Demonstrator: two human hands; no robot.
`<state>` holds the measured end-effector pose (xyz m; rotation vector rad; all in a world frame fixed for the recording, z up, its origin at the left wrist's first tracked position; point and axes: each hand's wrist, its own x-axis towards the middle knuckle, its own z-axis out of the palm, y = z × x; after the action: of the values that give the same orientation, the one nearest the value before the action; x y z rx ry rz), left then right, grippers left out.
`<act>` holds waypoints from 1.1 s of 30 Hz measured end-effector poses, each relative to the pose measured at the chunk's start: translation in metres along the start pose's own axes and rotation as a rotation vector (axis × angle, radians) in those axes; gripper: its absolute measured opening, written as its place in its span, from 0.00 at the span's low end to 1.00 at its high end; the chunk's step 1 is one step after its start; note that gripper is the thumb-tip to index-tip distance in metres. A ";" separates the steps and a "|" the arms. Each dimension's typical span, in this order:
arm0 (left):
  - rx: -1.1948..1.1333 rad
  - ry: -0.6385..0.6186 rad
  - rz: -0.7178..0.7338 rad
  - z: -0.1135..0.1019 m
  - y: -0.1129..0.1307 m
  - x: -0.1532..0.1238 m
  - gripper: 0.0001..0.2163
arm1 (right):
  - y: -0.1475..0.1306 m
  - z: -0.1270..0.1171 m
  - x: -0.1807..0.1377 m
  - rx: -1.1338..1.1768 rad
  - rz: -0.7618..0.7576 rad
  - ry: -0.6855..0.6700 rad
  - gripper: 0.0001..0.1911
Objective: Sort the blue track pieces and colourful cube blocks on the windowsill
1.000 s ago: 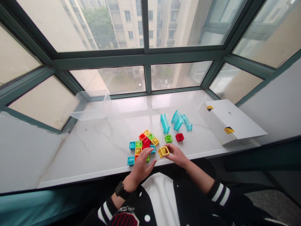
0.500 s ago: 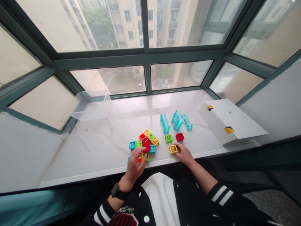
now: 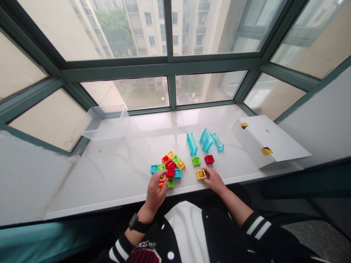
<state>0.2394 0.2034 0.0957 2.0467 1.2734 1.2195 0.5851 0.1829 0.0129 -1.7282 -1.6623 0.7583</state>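
My right hand pinches a yellow square toy block at its right side, close to the ledge's front edge. Behind that block lie a green block and a red block. Over the near left of a cluster of coloured blocks, my left hand has its thumb and forefinger apart, and I see nothing held between them. A raised red block is just right of its fingertips. Blue blocks, a green block and an orange block lie around it; the hand partly covers the orange one.
Clear turquoise track pieces lie behind the loose blocks. A clear plastic bin stands at the back left of the white marble ledge. At the right is a white box with yellow-black tabs. Windows enclose the ledge's back and sides.
The yellow block under my right hand has shifted slightly left and nearer to me. My left hand has drawn back a little to the left, uncovering more of the green block.
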 end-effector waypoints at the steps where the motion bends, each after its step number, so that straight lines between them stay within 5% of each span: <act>1: 0.006 0.006 0.004 0.000 0.000 0.000 0.13 | 0.001 0.000 0.000 0.000 0.000 -0.002 0.23; 24: 0.031 -0.006 0.010 0.001 -0.009 -0.002 0.13 | 0.006 0.001 0.001 -0.032 -0.039 -0.019 0.24; 33: 0.067 0.016 0.002 0.001 -0.016 -0.002 0.14 | 0.013 -0.006 0.000 -0.026 -0.040 -0.089 0.37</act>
<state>0.2317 0.2099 0.0826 2.0895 1.3371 1.2111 0.5978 0.1825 0.0070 -1.6952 -1.7683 0.8088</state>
